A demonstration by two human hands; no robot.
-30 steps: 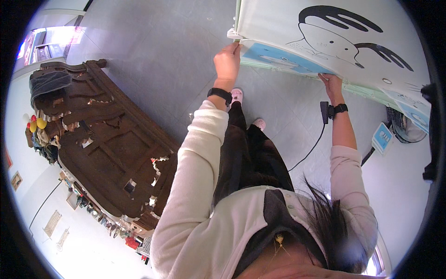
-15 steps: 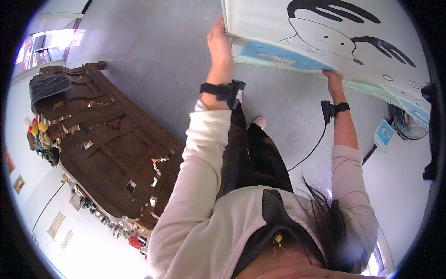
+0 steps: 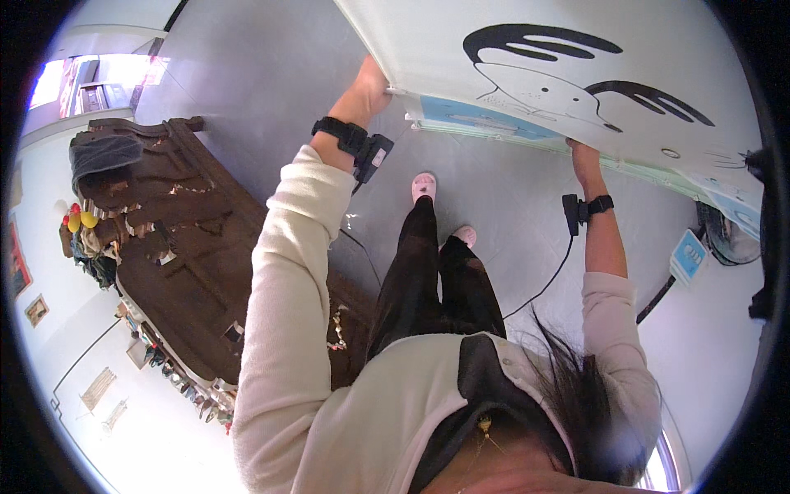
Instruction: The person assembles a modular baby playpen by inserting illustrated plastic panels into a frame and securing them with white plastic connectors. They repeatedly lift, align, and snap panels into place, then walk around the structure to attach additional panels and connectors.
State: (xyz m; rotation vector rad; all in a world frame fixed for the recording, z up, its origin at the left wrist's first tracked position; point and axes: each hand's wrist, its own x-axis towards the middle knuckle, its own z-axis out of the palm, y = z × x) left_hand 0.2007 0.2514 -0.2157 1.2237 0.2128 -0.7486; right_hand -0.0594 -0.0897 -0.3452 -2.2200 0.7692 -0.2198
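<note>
A large white panel [image 3: 527, 156], printed with a black-outlined cartoon animal, fills the upper right. A blue printed surface [image 3: 485, 115] and a pale green edge show along its underside. My left hand [image 3: 373, 86] grips the panel's left edge, its fingertips out of sight behind it. Lower down and to the right, my right hand [image 3: 585, 156] holds the bottom edge, with most of its fingers hidden beneath. Both wrists carry black straps with small dark devices.
Dark brown carved wooden furniture [image 3: 206, 255] with worn patches stands at left, a grey cloth [image 3: 103, 156] on its end. Grey floor [image 3: 271, 82] lies between. A blue-and-white card [image 3: 689, 255] hangs at right. A black cable [image 3: 547, 284] runs from my right wrist.
The panel has shifted left and slightly down in view. My left hand moved left and down along with its edge; my right hand moved slightly. Both pink shoes now show.
</note>
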